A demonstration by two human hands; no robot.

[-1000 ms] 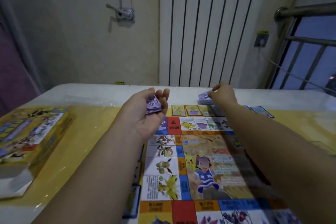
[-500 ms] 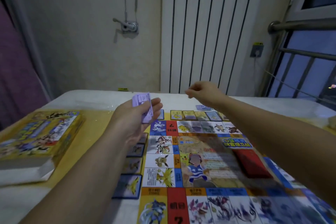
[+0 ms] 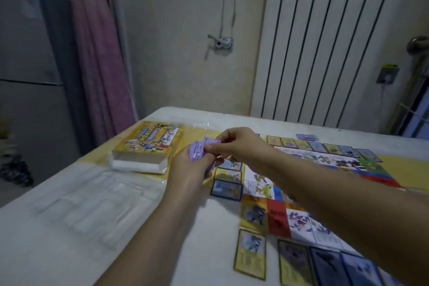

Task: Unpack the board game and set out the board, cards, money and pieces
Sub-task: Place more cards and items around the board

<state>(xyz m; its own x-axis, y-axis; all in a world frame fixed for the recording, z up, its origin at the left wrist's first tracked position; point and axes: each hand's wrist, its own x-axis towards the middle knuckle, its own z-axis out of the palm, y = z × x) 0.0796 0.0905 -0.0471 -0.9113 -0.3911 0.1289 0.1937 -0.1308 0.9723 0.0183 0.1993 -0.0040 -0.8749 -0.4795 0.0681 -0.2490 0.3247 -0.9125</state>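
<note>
Thin purple notes (image 3: 196, 153) lie in left hand (image 3: 188, 170); right hand (image 3: 235, 144) pinches one.

The colourful board (image 3: 277, 217) lies flat on the table. Picture cards lie face up in rows just outside its far (image 3: 287, 143), left (image 3: 227, 189) and near (image 3: 249, 254) edges. The left hand (image 3: 188, 169) holds a thin stack of purple money (image 3: 197, 152), and the right hand (image 3: 234, 144) pinches its top note. A small pile of notes (image 3: 306, 137) lies beyond the far row. The yellow box (image 3: 148, 140) lies left of the board.
</note>
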